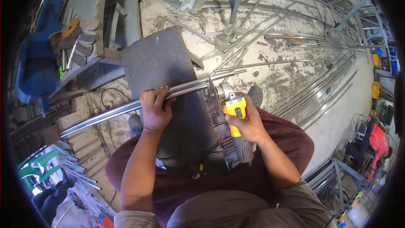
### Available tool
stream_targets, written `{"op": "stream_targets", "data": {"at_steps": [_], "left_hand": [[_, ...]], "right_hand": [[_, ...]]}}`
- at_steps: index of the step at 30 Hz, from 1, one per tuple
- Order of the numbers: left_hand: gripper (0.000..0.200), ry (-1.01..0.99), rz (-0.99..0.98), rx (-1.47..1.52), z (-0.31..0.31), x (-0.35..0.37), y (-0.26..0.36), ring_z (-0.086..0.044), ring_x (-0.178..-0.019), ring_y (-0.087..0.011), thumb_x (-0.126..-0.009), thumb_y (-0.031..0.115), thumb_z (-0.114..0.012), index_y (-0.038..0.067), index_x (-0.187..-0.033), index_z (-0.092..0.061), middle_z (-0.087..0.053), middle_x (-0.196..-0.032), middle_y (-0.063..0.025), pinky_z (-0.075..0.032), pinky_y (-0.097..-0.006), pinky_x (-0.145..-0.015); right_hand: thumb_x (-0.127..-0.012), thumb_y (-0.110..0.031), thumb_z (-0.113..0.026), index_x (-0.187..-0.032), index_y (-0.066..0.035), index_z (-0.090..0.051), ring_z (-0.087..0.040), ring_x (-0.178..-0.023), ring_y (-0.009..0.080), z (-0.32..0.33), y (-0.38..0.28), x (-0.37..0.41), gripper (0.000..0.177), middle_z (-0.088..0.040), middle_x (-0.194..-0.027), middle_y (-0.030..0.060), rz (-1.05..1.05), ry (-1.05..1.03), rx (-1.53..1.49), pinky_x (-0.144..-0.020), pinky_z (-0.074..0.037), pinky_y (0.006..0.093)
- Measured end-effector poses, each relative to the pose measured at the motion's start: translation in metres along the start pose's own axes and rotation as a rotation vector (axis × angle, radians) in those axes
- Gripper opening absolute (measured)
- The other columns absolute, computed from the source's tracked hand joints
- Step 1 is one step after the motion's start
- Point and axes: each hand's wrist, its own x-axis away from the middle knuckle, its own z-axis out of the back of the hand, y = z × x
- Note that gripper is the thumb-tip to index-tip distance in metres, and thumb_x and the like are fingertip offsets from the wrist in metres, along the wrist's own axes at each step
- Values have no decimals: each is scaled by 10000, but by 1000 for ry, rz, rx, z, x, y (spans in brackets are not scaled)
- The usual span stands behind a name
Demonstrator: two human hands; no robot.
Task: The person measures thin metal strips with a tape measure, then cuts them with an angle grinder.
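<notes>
My left hand (pixel 156 107) is wrapped over a bundle of shiny metal tubes (pixel 105 117), pressing them on a dark steel plate (pixel 154 57) in front of my lap. The tubes run across the plate from the lower left toward the right. In my right hand (pixel 249 122) is a yellow angle grinder (pixel 235 107), its grey rear body pointing down toward my thigh. Its thin cutting disc (pixel 213 95) stands upright at the right end of the bundle, just past the plate's edge.
Long metal tubes (pixel 312 88) lie over the stained floor at the right. A metal frame (pixel 237 0) rises at the back. To the left, a bench (pixel 99 52) carries gloves (pixel 86 38) and a brown disc (pixel 70 28). A cable (pixel 101 126) trails beneath the bundle.
</notes>
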Motion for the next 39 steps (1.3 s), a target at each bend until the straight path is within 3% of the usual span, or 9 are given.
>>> {"op": "stream_targets", "data": {"at_steps": [4, 21, 39], "left_hand": [[570, -28, -71, -34, 2, -3, 1, -701, -1171, -289, -833, 110, -900, 119, -1390, -783, -760, -1275, -59, -475, -501, -1101], [516, -23, -58, -14, 1, -2, -1, -712, -1179, -284, -866, 134, -887, 113, -1374, -802, -783, -1256, -62, -465, -499, -1124], [484, -18, -84, -16, 1, -3, -3, -718, -1154, -278, -884, 150, -889, 102, -1359, -808, -779, -1232, -55, -473, -484, -1092]], "right_hand": [[-988, -84, -857, -1602, -7, -440, -724, -1179, 179, 1, 1, 1, 747, -769, -1283, 113, -2, 19, 65, -1049, -586, 366], [-993, -94, -862, -1619, -1, -438, -706, -1161, 175, 0, 14, -5, 761, -743, -1295, 122, -21, 33, 86, -1013, -590, 349], [-980, -149, -876, -1617, -16, -436, -709, -1208, 199, -1, 13, -8, 786, -746, -1322, 146, -32, 52, 93, -1066, -577, 375]]}}
